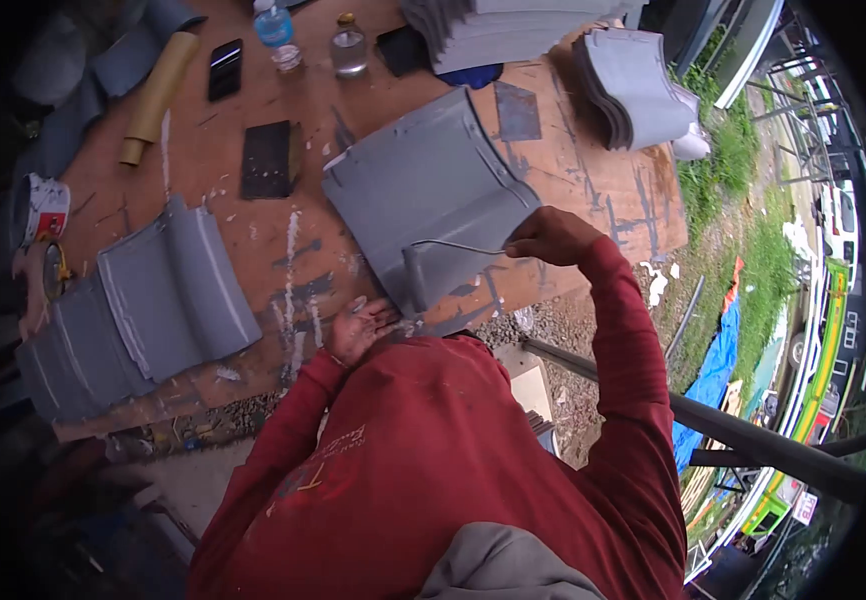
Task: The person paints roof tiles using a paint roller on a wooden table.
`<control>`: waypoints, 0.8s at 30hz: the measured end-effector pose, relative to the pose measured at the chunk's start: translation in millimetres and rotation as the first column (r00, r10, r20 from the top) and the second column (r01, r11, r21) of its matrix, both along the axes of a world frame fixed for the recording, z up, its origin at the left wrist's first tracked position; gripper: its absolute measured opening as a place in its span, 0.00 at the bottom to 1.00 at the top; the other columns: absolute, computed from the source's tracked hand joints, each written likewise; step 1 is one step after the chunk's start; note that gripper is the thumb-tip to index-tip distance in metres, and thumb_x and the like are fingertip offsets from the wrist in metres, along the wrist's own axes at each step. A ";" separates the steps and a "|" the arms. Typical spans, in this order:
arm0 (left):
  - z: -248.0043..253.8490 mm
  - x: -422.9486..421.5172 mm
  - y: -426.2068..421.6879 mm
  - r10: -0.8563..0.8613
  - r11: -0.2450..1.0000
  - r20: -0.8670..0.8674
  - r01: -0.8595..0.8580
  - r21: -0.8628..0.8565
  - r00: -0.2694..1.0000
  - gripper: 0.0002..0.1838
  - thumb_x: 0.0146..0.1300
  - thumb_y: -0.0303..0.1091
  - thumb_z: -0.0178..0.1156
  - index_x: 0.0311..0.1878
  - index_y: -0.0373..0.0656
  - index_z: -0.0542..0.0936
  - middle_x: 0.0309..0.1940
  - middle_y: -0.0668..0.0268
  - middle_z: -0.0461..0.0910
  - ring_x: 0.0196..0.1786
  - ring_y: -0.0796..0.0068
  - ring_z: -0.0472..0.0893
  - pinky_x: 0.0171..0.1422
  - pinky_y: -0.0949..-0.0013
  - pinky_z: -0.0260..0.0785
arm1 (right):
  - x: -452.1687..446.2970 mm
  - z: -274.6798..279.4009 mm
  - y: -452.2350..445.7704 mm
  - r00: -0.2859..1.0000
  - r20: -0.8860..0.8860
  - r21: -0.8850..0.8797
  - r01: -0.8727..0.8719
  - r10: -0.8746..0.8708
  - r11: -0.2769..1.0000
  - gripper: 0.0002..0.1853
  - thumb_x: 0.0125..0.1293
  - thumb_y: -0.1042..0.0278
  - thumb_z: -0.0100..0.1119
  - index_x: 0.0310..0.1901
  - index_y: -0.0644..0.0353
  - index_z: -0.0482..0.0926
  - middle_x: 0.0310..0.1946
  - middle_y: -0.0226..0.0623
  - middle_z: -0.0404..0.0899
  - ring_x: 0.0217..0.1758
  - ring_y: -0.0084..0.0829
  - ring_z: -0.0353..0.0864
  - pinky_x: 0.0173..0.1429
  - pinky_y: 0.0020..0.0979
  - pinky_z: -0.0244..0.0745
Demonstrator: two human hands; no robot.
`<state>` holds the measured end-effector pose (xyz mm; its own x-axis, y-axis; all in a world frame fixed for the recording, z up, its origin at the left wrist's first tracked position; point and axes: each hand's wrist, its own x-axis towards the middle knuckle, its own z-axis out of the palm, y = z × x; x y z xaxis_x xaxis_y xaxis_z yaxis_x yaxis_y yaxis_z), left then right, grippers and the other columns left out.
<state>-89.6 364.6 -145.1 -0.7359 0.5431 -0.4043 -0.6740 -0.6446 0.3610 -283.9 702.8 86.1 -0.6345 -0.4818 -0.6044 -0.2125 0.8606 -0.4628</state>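
Observation:
A grey curved roof tile (403, 170) lies on the paint-marked wooden table (298, 235). My right hand (553, 237), at the tile's right edge, is closed around the end of a thin bent metal rod (458, 246). The rod reaches left over the tile to a grey roller-like head (421, 280) near the tile's lower corner. Beside that corner, my left hand (358, 330) rests palm up at the table's near edge, fingers spread, with nothing clearly in it.
More grey tiles (178, 290) lie at left, with a white bucket (45, 210). Along the back are a cardboard tube (160, 98), phone (225, 70), bottles (350, 50) and tile stacks (633, 85). A dark flat block (267, 160) sits mid-table. A metal bar (753, 440) stands right.

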 end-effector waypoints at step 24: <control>-30.5 -61.4 -45.0 0.115 0.988 0.246 -0.135 0.068 0.962 0.44 0.72 0.71 0.47 0.72 0.37 0.71 0.66 0.53 0.77 0.70 0.54 0.73 0.80 0.48 0.60 | 165.9 -102.5 38.2 0.434 0.575 -0.624 0.781 -0.694 -0.028 0.23 0.75 0.44 0.62 0.48 0.59 0.89 0.26 0.21 0.77 0.28 0.15 0.75 0.32 0.23 0.72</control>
